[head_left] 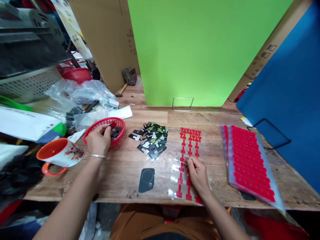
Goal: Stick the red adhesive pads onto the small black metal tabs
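My left hand [100, 140] reaches into a round red basket [93, 128] of small black parts, its fingers curled over the parts inside; what they grip is hidden. My right hand [197, 173] rests on a clear sheet [175, 156] carrying rows of red T-shaped stickers [190, 136], with thumb and fingers pinched at one sticker on the sheet. A pile of black and green flat pieces [151, 140] lies between the basket and the sheet. One black pad [146, 180] with a round hole lies near the front edge.
A stack of red sticker sheets [250, 163] lies at the right. An orange-and-white mug [60, 153] stands left of my wrist. Plastic bags [82, 93], a green board [200, 50], a blue board [292, 100] and cardboard ring the wooden table [120, 173].
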The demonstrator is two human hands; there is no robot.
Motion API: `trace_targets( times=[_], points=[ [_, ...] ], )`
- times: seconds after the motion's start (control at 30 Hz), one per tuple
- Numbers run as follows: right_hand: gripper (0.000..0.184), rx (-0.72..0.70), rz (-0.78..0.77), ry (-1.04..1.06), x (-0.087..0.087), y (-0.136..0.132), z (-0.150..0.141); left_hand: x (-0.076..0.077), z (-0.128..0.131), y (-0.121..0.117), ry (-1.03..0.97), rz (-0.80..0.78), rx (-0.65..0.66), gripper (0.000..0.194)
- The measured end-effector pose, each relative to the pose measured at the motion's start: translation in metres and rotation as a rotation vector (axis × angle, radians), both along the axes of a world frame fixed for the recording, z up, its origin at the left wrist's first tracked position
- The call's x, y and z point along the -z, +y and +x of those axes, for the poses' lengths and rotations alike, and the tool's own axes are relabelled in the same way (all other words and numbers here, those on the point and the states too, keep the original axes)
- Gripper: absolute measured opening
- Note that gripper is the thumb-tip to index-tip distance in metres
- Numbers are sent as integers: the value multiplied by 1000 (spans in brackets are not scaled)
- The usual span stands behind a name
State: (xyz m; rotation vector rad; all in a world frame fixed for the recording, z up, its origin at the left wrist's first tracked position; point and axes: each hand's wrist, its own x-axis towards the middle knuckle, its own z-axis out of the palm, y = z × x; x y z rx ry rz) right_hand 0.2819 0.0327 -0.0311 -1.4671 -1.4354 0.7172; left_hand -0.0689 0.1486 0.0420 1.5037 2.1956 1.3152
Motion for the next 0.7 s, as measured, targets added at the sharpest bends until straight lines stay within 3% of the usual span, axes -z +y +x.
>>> trace_targets(
  times=[0.1,0.2,0.3,0.43,0.7],
  points=[
    [32,3,3,-23,3,0,0,3,-17,1,304,-94,-32,28],
    [31,7,-6,-38,6,0,0,7,0,-4,520,-20,25,27],
    [31,-2,-13,-55,6,0,0,13,35,-7,562,-7,220,23],
    [30,-5,-8,-60,6,0,0,25,75,-2,550,-157,403,19],
    [31,-19,-5,-55,4,1,1,36,91,9,595,-251,353,23]
  ],
)
